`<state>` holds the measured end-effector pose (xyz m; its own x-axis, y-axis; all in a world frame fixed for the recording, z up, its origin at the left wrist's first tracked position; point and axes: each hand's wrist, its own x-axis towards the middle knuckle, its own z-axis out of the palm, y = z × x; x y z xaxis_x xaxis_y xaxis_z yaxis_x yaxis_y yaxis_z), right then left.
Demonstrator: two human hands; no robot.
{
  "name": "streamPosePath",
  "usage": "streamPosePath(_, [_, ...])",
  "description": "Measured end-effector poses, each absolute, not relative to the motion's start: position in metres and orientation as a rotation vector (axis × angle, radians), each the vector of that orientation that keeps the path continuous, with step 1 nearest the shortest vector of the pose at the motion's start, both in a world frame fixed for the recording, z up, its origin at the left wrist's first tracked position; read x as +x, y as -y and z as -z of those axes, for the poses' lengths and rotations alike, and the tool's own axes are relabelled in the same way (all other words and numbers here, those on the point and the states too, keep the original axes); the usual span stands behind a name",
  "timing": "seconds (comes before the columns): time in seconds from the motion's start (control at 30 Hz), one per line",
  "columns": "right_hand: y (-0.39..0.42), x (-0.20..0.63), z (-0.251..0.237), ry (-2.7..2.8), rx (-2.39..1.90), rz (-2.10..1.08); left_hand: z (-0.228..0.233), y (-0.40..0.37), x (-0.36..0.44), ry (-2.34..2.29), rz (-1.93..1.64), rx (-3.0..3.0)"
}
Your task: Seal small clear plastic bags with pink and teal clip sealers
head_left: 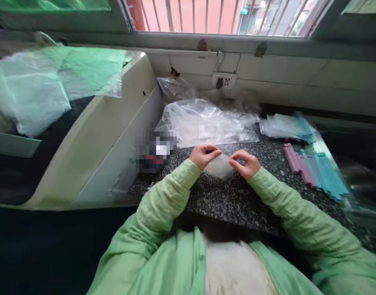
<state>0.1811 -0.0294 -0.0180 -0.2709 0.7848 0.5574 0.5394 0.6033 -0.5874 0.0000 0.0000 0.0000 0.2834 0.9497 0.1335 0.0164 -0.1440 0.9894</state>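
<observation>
**Both hands pinch a small clear bag over the granite counter**

The left hand (pixel 203 155) and right hand (pixel 246 163) each grip an edge of a small clear plastic bag (pixel 219 167), held between them just above the speckled granite counter (pixel 224 196). At twelve o'clock lies a heap of larger clear bags (pixel 203 123). At three o'clock sit purple and teal plastic strips (pixel 313 170).

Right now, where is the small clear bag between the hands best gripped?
At its two upper corners, coming in from either side: the small clear bag lies flat on the speckled counter, and the left hand and right hand already pinch there.
</observation>
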Motion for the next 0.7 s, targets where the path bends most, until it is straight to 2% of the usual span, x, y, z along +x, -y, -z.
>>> streamPosePath(0.37, [0.0319,0.1768,0.0185,1.951,-1.067,-0.394,0.0028,0.0023,0.0012,-0.922,-1.075,1.551])
streamPosePath(0.7, [0.0331,0.1766,0.0155,1.904,-1.092,-0.333,0.0033,-0.0014,-0.0027,-0.944,-0.936,1.569])
